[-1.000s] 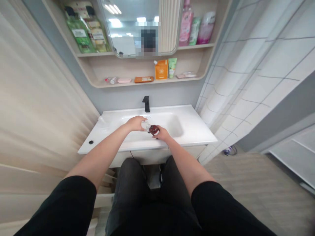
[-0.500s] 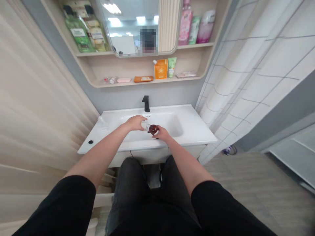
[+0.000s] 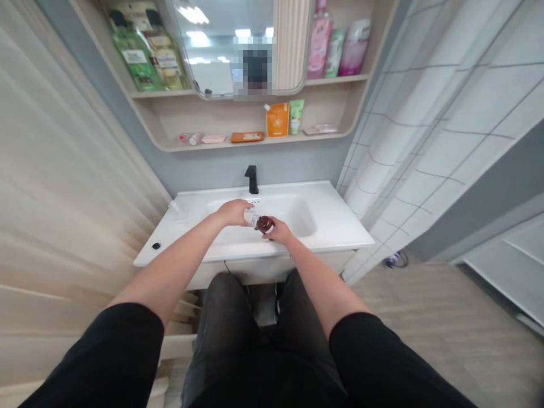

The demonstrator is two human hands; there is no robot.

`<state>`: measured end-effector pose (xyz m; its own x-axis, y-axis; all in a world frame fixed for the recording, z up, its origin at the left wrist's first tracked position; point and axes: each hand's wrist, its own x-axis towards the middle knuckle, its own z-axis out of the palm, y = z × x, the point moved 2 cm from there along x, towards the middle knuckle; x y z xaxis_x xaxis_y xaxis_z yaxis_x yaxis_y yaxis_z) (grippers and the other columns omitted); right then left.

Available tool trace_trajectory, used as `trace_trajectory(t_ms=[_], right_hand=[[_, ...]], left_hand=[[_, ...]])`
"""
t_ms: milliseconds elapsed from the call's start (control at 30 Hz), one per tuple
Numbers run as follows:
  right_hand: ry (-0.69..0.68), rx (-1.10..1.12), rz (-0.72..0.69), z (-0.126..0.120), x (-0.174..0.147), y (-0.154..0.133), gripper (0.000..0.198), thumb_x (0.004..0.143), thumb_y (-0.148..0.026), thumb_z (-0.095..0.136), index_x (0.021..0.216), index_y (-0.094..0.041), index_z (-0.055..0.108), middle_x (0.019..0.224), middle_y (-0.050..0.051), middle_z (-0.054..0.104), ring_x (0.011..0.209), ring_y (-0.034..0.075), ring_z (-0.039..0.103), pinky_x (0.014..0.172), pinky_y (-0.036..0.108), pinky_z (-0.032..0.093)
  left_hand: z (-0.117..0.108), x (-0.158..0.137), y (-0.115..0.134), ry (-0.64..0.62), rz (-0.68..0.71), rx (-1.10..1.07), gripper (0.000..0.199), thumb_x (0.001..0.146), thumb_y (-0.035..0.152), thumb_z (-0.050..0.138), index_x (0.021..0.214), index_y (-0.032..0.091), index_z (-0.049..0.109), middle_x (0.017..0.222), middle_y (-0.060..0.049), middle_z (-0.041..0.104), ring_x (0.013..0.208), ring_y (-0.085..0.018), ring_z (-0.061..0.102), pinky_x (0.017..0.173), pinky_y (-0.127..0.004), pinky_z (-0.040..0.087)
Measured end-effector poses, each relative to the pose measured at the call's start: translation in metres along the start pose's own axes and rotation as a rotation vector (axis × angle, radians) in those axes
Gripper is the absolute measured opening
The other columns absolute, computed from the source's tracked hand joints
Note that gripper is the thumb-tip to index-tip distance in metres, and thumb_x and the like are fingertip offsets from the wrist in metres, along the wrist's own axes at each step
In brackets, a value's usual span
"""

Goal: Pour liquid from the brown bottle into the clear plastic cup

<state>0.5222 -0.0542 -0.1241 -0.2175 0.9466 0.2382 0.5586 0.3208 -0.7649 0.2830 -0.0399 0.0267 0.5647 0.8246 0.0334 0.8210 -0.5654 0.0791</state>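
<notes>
My left hand [image 3: 234,212] is closed around a small clear container [image 3: 250,217] over the sink basin. My right hand [image 3: 279,230] grips a dark brown bottle [image 3: 265,224], tilted to the left with its mouth end close against the clear container. I cannot tell whether the two touch or whether liquid passes between them. Below both hands lies the white sink [image 3: 300,218], and the black faucet [image 3: 252,179] stands behind them. A small round black thing [image 3: 156,246], perhaps a cap, rests on the left part of the counter.
A faint clear object [image 3: 176,211] lies at the counter's left end. Above the sink, a shelf holds an orange pouch [image 3: 277,120], a green tube [image 3: 296,117] and a pink bar [image 3: 213,139]. Curtains hang on the left [image 3: 85,170] and right [image 3: 382,153].
</notes>
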Motion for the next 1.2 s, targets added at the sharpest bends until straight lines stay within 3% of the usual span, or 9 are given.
trace_trajectory(t_ms=[1200], right_hand=[[0.002,-0.033,0.012,0.001,0.001,0.003,0.080,0.059,-0.031,0.102,0.133,-0.024,0.073,0.111,0.002,0.082,0.100,0.027,0.077,0.095,0.037,0.059]], left_hand=[[-0.010,0.004,0.010,-0.015,0.044,0.070,0.081,0.070,0.057,0.089,0.145,0.029,0.075,0.140,-0.011,0.075,0.136,-0.039,0.066,0.112,-0.040,0.054]])
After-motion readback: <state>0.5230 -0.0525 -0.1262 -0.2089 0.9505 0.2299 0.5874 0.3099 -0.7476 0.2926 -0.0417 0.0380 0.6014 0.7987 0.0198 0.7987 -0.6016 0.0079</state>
